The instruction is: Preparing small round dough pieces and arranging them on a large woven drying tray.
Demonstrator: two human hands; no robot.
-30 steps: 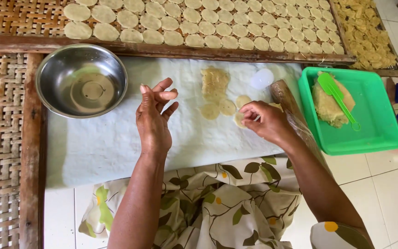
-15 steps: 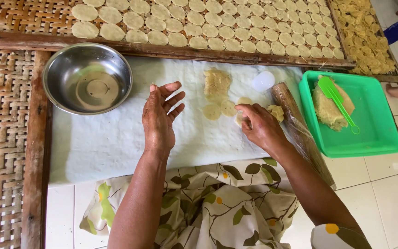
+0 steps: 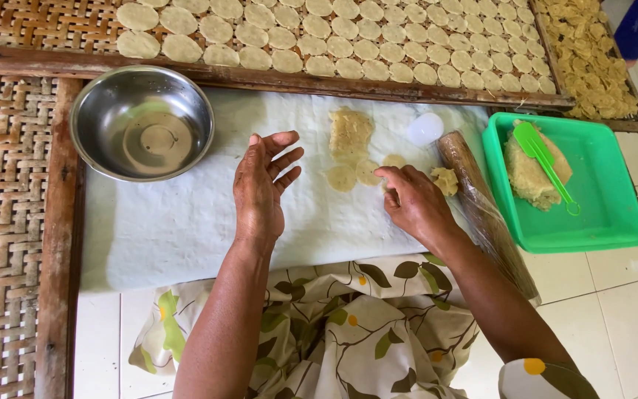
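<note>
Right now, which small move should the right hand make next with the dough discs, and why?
Probably lift the flat disc at its fingertips: the right hand already rests there, and the left hand is open, free to receive it.

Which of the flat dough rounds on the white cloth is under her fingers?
The one beneath the right hand, rightmost of the small rounds; the other two lie untouched to its left.

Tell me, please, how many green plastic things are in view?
2: a green tray on the tiled floor at the right, and a green spatula lying on the dough block inside it.
</note>
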